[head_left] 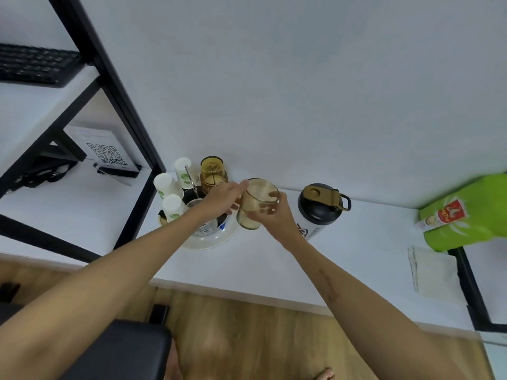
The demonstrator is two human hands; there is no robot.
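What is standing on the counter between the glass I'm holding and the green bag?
In the head view, a white bottle with a black lid stands there, nearer the glass than the green bag.

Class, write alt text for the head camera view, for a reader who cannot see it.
A person's right hand grips a tinted glass over a white counter while the left hand touches its rim. Left of it, a round tray holds upturned paper cups; a black-lidded bottle and green bag sit to the right.
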